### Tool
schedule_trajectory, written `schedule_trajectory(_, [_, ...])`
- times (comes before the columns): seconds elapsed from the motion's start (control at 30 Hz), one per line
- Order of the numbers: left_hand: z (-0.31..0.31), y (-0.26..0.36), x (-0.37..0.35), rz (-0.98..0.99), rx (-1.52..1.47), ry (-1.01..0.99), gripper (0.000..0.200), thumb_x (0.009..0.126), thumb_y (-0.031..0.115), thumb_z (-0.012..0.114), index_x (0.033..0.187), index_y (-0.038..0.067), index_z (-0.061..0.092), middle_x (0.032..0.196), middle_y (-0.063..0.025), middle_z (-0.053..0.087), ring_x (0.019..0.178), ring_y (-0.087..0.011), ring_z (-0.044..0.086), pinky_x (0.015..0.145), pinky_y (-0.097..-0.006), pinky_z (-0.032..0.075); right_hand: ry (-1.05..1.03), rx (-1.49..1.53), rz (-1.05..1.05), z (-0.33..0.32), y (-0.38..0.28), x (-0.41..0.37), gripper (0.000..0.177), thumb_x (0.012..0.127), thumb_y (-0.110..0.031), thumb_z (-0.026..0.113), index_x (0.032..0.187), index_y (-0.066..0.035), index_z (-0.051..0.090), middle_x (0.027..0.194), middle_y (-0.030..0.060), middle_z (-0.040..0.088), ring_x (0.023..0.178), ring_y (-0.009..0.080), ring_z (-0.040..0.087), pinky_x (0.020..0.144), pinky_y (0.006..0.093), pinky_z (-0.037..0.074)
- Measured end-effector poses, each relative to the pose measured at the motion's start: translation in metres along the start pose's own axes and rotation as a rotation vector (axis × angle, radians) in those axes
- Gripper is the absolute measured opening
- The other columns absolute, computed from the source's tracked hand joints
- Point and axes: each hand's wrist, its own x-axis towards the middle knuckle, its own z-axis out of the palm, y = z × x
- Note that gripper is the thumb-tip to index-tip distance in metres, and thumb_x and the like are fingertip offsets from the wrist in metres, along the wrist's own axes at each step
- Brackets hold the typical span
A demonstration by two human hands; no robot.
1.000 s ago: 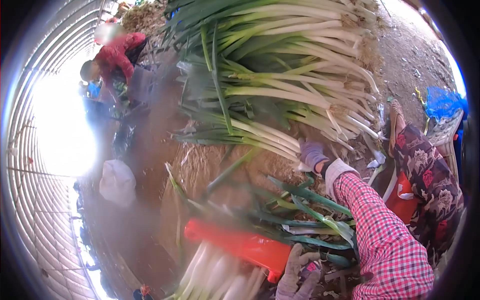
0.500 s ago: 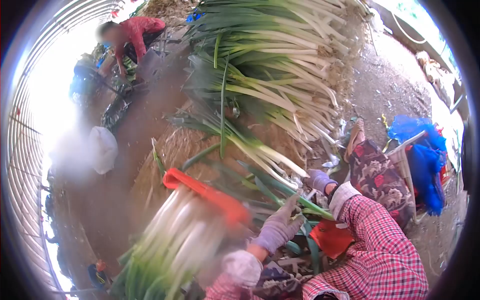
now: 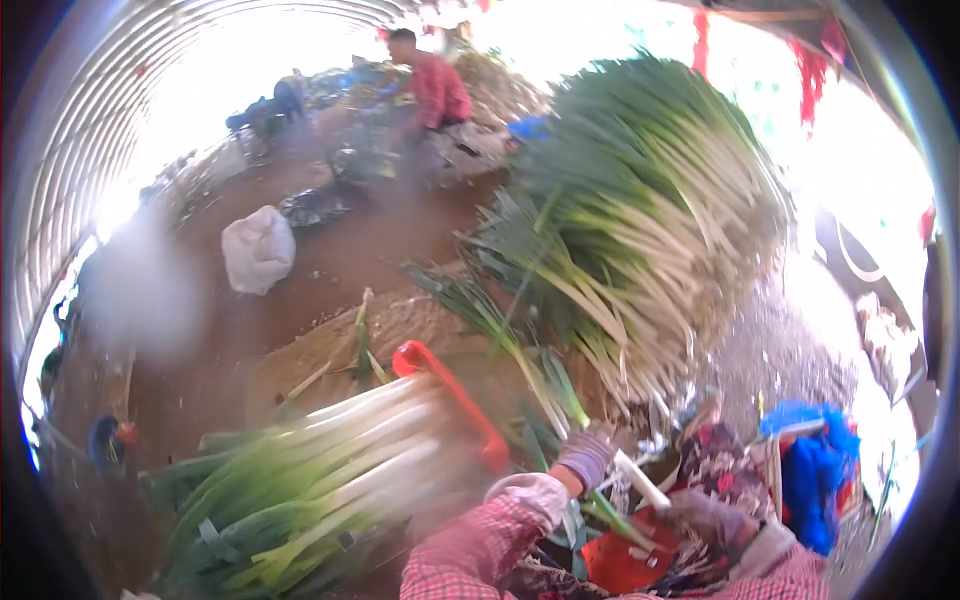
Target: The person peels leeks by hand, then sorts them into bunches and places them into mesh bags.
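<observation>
My left hand (image 3: 588, 455), in a pale purple glove, is wrapped round a leek (image 3: 640, 480). The leek's green top points up and away, and its white shank slants down toward my right hand (image 3: 705, 515). That hand is gloved too and smeared by motion, so its fingers do not show clearly. Under the two hands lies an orange-red piece (image 3: 615, 560) with leek scraps on it. To the left, trimmed leeks (image 3: 340, 455) lie side by side, their white ends against a red-orange bar (image 3: 455, 405).
A big heap of leeks (image 3: 660, 220) rises ahead, with loose leeks (image 3: 500, 330) in front of it. A white sack (image 3: 258, 250) stands on the dirt floor. Blue netting (image 3: 812, 470) lies at right. Another person (image 3: 435, 95) in red bends at the back.
My view has tilted up and turned, so the heap and the other person appear further right. My left hand has gone from open fingers to a grip on a leek.
</observation>
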Motion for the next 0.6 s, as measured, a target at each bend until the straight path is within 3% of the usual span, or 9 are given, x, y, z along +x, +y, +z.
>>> schedule_trajectory(0.07, [0.013, 0.002, 0.011, 0.111, 0.058, -0.026, 0.052, 0.089, 0.021, 0.055, 0.140, 0.020, 0.046, 0.136, -0.0083, 0.053, 0.129, -0.0299, 0.050, 0.103, -0.0598, 0.032, 0.006, -0.038, -0.001, 0.002, -0.007, -0.055, 0.022, 0.093, -0.024, 0.061, 0.098, -0.004, 0.066, 0.077, 0.0086, 0.066, 0.064, 0.0181, 0.064, 0.057, 0.0360, 0.052])
schedule_trajectory(0.1, [0.011, 0.006, 0.015, 0.126, 0.004, -0.075, 0.046, 0.085, 0.021, 0.060, 0.131, 0.021, 0.057, 0.135, -0.0061, 0.056, 0.128, -0.0293, 0.051, 0.103, -0.0578, 0.035, 0.018, -0.041, 0.012, 0.001, -0.012, -0.079, 0.022, 0.093, -0.025, 0.061, 0.098, -0.004, 0.066, 0.078, 0.0083, 0.066, 0.064, 0.0177, 0.063, 0.057, 0.0356, 0.051])
schedule_trajectory(0.2, [-0.013, 0.008, 0.017, 0.193, -0.094, -0.283, 0.035, 0.079, 0.019, 0.066, 0.114, 0.020, 0.069, 0.120, -0.0071, 0.066, 0.117, -0.0289, 0.061, 0.098, -0.0508, 0.044, 0.061, -0.049, 0.044, 0.003, -0.026, -0.137, 0.024, 0.093, -0.026, 0.061, 0.099, -0.003, 0.065, 0.078, 0.0075, 0.065, 0.063, 0.0165, 0.062, 0.057, 0.0346, 0.050])
schedule_trajectory(0.23, [0.010, 0.001, 0.026, 0.207, -0.253, -0.335, 0.026, 0.075, 0.021, 0.068, 0.099, 0.019, 0.075, 0.103, -0.0079, 0.072, 0.101, -0.0298, 0.068, 0.088, -0.0439, 0.051, 0.077, -0.059, 0.051, 0.004, -0.029, -0.152, 0.024, 0.094, -0.026, 0.061, 0.100, -0.003, 0.065, 0.078, 0.0072, 0.064, 0.063, 0.0160, 0.061, 0.056, 0.0343, 0.050])
schedule_trajectory(0.33, [-0.018, 0.009, 0.013, 0.315, -0.211, -0.290, 0.027, 0.073, 0.024, 0.068, 0.099, 0.022, 0.075, 0.098, -0.0068, 0.073, 0.094, -0.0281, 0.069, 0.082, -0.0421, 0.053, 0.130, -0.095, 0.061, 0.012, -0.032, -0.185, 0.026, 0.094, -0.028, 0.061, 0.100, -0.003, 0.065, 0.078, 0.0063, 0.063, 0.063, 0.0148, 0.060, 0.056, 0.0332, 0.049])
schedule_trajectory(0.37, [-0.019, 0.010, 0.007, 0.379, -0.211, -0.135, 0.023, 0.073, 0.025, 0.069, 0.095, 0.022, 0.074, 0.092, -0.0051, 0.073, 0.091, -0.0255, 0.069, 0.081, -0.0418, 0.053, 0.139, -0.109, 0.059, 0.014, -0.033, -0.193, 0.026, 0.094, -0.028, 0.061, 0.101, -0.003, 0.065, 0.078, 0.0060, 0.063, 0.063, 0.0144, 0.060, 0.056, 0.0329, 0.048])
schedule_trajectory(0.47, [-0.014, 0.004, 0.015, 0.378, -0.332, 0.039, 0.018, 0.073, 0.025, 0.070, 0.090, 0.023, 0.073, 0.086, -0.0027, 0.071, 0.085, -0.0243, 0.068, 0.079, -0.0408, 0.052, 0.164, -0.142, 0.040, 0.025, -0.037, -0.215, 0.028, 0.095, -0.029, 0.061, 0.101, -0.003, 0.065, 0.078, 0.0052, 0.062, 0.063, 0.0132, 0.058, 0.056, 0.0319, 0.047])
schedule_trajectory(0.5, [0.007, -0.010, 0.030, 0.413, -0.517, 0.194, 0.015, 0.074, 0.025, 0.070, 0.089, 0.025, 0.073, 0.084, -0.0018, 0.069, 0.083, -0.0241, 0.068, 0.078, -0.0404, 0.052, 0.170, -0.167, 0.020, 0.030, -0.038, -0.219, 0.028, 0.095, -0.030, 0.061, 0.102, -0.003, 0.065, 0.078, 0.0049, 0.061, 0.063, 0.0128, 0.058, 0.056, 0.0315, 0.047])
schedule_trajectory(0.6, [-0.076, -0.037, -0.010, 0.309, -0.221, 0.441, 0.013, 0.074, 0.020, 0.067, 0.087, 0.020, 0.070, 0.082, -0.0037, 0.066, 0.082, -0.0256, 0.065, 0.079, -0.0415, 0.051, 0.181, -0.285, -0.094, 0.043, -0.050, -0.217, 0.030, 0.096, -0.031, 0.061, 0.102, -0.002, 0.064, 0.078, 0.0040, 0.060, 0.063, 0.0116, 0.056, 0.055, 0.0305, 0.046])
